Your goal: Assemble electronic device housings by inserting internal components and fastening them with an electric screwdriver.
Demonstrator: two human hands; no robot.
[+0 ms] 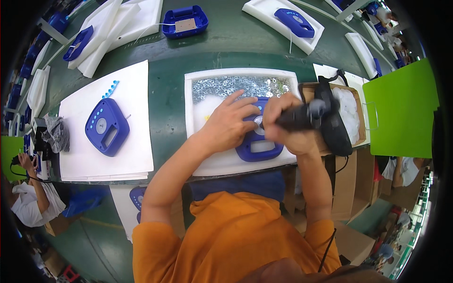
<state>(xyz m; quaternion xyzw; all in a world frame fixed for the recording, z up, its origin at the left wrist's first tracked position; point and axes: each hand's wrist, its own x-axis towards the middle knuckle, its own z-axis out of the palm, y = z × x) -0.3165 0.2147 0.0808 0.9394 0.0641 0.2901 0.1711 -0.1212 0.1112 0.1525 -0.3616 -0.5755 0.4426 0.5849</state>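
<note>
Head view: nearest, the handle slot of a blue housing [255,137] faces the person, below both hands. The housing lies in a white tray [188,108], its long axis running roughly away from the body, slotted end near, far end partly hidden by the fingers. The left hand [226,122] lies loosely spread over its left and upper face, fingertips beside the round silver disc [258,121]; how firmly they press, I cannot tell. The right hand [292,134] is closed round a dark, motion-blurred tool [302,117], just above the housing's right side; blur hides whether its tip touches.

Right of that grip, a black pouch-like object [337,129] with a strap overlaps a cardboard box [362,127] of white bags [347,113], crowding that side. A bright green panel [403,111] stands beyond the box. Well apart to the left, a second blue housing [115,122] lies tilted on a white sheet [78,160], a light-blue strip [111,88] just past it.

Behind the hands, small metal rings [226,87] fill the tray's far part. Farther across the green table [226,60] sit an open blue shell [185,26] and another blue housing on white foam [255,8].
</note>
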